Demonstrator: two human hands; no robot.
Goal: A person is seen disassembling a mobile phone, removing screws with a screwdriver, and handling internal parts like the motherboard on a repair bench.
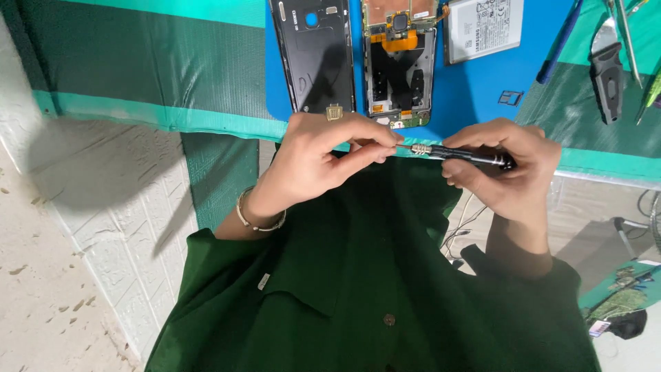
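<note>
Screwdriver (463, 154) beside opened phone (400, 65)

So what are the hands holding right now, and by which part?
A small black screwdriver: right hand grips its handle, left hand pinches the metal tip end.

Both hands meet at the near edge of the desk (206, 76), the left hand (317, 155) pinching the tip of a screwdriver (458, 154) that the right hand (506, 165) holds, so the way between them is blocked. Just beyond lie a phone back cover (317, 58), an opened phone frame (399, 69) and a battery (483, 27), close side by side on a blue mat (475, 83). The mat is bare right of the frame, save a small tray (510, 97). Far right, tools (607, 69) crowd the desk. The left stretch of the desk lies open.
</note>
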